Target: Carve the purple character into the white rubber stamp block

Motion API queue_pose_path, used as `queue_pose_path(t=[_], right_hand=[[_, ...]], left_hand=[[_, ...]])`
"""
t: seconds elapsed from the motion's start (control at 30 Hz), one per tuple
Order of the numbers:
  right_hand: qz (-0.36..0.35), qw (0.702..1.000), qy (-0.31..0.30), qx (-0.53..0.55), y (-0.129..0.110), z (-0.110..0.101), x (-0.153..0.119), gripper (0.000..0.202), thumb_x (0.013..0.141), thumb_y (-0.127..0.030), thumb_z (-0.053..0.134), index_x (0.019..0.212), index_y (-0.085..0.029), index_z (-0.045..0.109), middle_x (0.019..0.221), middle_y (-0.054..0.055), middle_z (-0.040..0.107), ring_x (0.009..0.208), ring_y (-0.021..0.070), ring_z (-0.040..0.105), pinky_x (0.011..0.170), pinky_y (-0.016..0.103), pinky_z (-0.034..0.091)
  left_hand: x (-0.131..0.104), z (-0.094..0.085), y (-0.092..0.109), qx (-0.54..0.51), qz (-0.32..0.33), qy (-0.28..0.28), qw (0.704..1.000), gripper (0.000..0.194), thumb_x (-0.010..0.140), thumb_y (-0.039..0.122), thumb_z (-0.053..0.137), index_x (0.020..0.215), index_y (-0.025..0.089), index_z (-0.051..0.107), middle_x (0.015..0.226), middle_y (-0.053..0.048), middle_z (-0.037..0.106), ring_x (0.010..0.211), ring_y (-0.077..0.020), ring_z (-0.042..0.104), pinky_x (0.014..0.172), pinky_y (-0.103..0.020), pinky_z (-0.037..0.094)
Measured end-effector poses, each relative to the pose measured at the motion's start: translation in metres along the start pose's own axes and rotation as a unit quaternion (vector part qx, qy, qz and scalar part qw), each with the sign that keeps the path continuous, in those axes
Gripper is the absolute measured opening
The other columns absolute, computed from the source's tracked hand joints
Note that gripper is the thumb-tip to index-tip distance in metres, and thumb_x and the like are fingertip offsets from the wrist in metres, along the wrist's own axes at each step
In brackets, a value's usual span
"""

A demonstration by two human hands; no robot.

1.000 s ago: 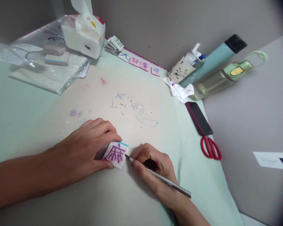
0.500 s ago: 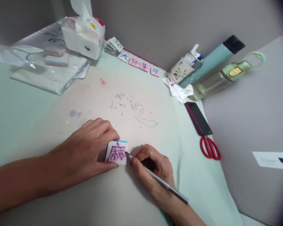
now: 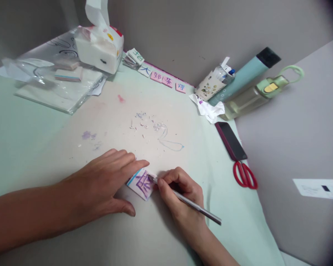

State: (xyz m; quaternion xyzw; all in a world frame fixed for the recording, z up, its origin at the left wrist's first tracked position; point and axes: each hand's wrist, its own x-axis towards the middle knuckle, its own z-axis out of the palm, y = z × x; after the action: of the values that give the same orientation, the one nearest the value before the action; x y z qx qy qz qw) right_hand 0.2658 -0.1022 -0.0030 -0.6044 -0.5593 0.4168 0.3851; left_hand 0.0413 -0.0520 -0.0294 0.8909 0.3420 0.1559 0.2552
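Note:
A white square carving block [image 3: 138, 187] with a purple character and a blue edge lies turned at an angle on the work surface. My left hand [image 3: 108, 181] is open beside it, the index finger along its upper corner and the thumb off to the lower left, apart from it. In my right hand [image 3: 183, 192] a slim silver craft knife [image 3: 198, 208] is gripped like a pen. Its tip is over the block's upper right part; whether it touches is hard to tell. The right fingertips are close to the block's right edge.
Shavings [image 3: 143, 125] are scattered beyond my hands. Character blocks [image 3: 157, 76] line the back edge near a tissue pack [image 3: 98, 51]. To the right are a pen cup [image 3: 211, 85], a crumpled tissue [image 3: 211, 111], a bottle [image 3: 246, 98], a phone [image 3: 231, 140] and red-handled scissors [image 3: 245, 175].
The block has turned counterclockwise, its blue edge now facing upper left. My left thumb has come off it and the index finger has stretched out. The knife tip has moved slightly up.

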Motion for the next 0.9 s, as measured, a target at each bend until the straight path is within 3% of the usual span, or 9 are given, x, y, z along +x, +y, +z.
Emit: queue_pose_path(t=[0.1, 0.33, 0.67, 0.77, 0.9], right_hand=[[0.000, 1.000, 0.001, 0.009, 0.000, 0.000, 0.001, 0.025, 0.092, -0.029, 0.067, 0.070, -0.022, 0.057, 0.064, 0.000, 0.062, 0.057, 0.0134, 0.049, 0.052, 0.025, 0.039], [0.004, 1.000, 0.000, 0.014, -0.002, 0.000, 0.002, 0.025, 0.091, -0.030, 0.067, 0.069, -0.022, 0.056, 0.063, 0.000, 0.060, 0.057, 0.0131, 0.048, 0.051, 0.025, 0.039], [-0.003, 1.000, 0.008, -0.002, -0.001, 0.004, -0.002, 0.025, 0.093, -0.027, 0.065, 0.070, -0.023, 0.054, 0.064, -0.001, 0.060, 0.057, 0.0131, 0.048, 0.052, 0.025, 0.038], [-0.043, 0.998, 0.006, -0.049, 0.004, 0.006, -0.006, 0.024, 0.095, -0.023, 0.063, 0.072, -0.023, 0.055, 0.070, 0.001, 0.065, 0.061, 0.0144, 0.054, 0.057, 0.027, 0.041], [-0.158, 0.978, 0.014, -0.134, 0.008, 0.009, -0.010, 0.022, 0.096, -0.015, 0.062, 0.076, -0.023, 0.056, 0.071, 0.002, 0.065, 0.063, 0.0160, 0.058, 0.061, 0.030, 0.043]], left_hand=[[-0.003, 0.005, -0.006, -0.025, 0.020, 0.007, 0.999, 0.060, 0.091, 0.025, 0.074, 0.145, 0.030, 0.049, 0.124, -0.003, 0.070, 0.113, -0.0276, 0.063, 0.097, -0.037, 0.043], [0.002, 0.005, -0.008, -0.059, -0.012, 0.029, 0.998, 0.028, 0.095, 0.027, 0.067, 0.122, 0.027, 0.063, 0.102, 0.000, 0.072, 0.092, -0.0233, 0.064, 0.085, -0.035, 0.044], [0.003, 0.006, -0.003, -0.051, -0.041, 0.030, 0.997, 0.027, 0.087, 0.023, 0.072, 0.113, 0.028, 0.064, 0.097, 0.000, 0.071, 0.092, -0.0246, 0.064, 0.082, -0.036, 0.043], [0.003, 0.006, -0.002, -0.049, -0.052, 0.028, 0.997, 0.029, 0.085, 0.024, 0.074, 0.112, 0.027, 0.064, 0.099, 0.000, 0.072, 0.092, -0.0248, 0.064, 0.081, -0.037, 0.043], [0.003, 0.006, -0.001, -0.045, -0.062, 0.024, 0.997, 0.031, 0.084, 0.026, 0.078, 0.111, 0.027, 0.064, 0.105, -0.001, 0.073, 0.096, -0.0257, 0.064, 0.079, -0.036, 0.042]])
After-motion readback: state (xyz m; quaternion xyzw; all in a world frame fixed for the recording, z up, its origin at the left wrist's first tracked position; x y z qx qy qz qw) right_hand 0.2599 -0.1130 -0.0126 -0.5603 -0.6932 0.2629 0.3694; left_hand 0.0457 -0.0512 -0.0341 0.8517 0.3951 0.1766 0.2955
